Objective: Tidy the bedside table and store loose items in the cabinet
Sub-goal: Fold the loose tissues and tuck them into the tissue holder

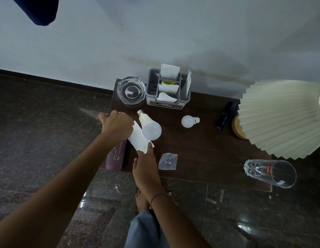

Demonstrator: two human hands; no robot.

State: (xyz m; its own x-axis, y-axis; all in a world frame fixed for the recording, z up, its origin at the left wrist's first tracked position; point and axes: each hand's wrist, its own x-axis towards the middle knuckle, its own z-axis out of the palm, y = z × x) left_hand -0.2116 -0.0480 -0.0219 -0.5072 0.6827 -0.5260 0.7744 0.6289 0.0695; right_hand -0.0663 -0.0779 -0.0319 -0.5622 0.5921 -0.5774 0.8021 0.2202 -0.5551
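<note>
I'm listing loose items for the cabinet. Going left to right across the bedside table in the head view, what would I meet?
From the left: purple bottle → large bulb → small bulb → dark bottle → pleated lamp shade.

Bedside table (200, 140): dark wood, satin. Ashtray (131, 90), tumbler (270, 173): clear glass, glossy. Caddy (150, 97): grey matt plastic. Bulb (150, 128): frosted white dome, metal cap. Sheet (138, 140): white paper, matt. Lampshade (281, 119): cream, pleated, matt. Floor (39, 122): polished stone.

Right hand (146, 165) seemingly pinches paper (138, 141).
</note>
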